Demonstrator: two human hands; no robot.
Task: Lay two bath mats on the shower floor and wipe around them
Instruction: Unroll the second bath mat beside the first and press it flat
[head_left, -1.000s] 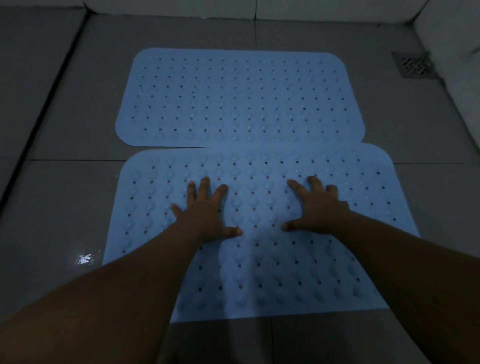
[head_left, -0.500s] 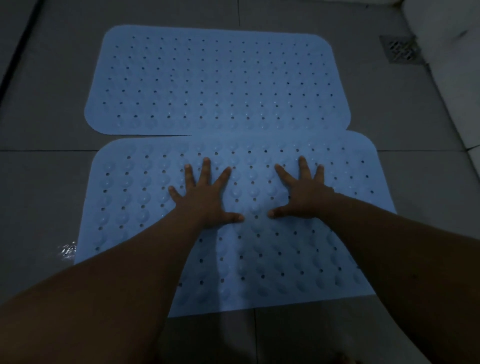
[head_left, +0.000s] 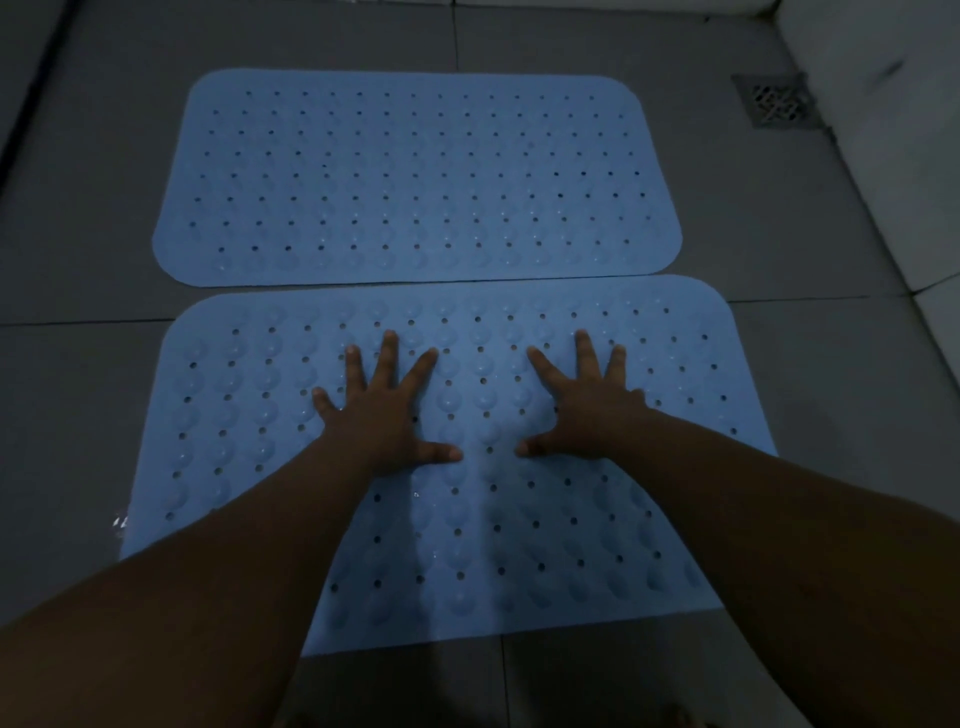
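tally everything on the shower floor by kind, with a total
Blue bath mats: 2, the far mat and the near mat, edge to edge.
Hands: 2, the left hand and the right hand, both pressed flat on the near mat.
Floor drain: 1, at the far right corner.
Total: 5

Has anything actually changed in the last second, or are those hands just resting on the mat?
Little changed. The left hand and right hand spread their fingers straighter and flatter on the near mat, the thumbs ending closer together. Nothing was picked up or let go. Both hands stay pressed on that mat; the far mat and the floor drain lie as before, though the camera itself shifted.
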